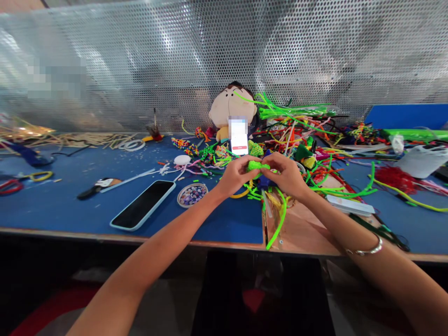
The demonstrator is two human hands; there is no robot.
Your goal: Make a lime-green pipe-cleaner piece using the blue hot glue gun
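Between my two hands, above the front of the table, is a bright green fuzzy piece (257,165) that looks made of twisted pipe cleaner. My left hand (235,176) pinches its left end with thumb and fingers. At its right end, my right hand (284,173) has closed fingertips on the narrower part. A long green pipe cleaner (280,221) hangs down beneath the hands to the table edge; whether it joins the held piece is hidden. Just behind my hands, a lit phone (239,137) leans upright against a plush doll (224,109).
A dark-screened phone (144,205) and a round patterned disc (192,194) lie left of my hands. Scissors (26,181) rest far left. Tangled coloured pipe cleaners (315,123) are heaped right and behind. A white case (350,205) lies near my right forearm. Perforated metal sheet (140,70) stands behind.
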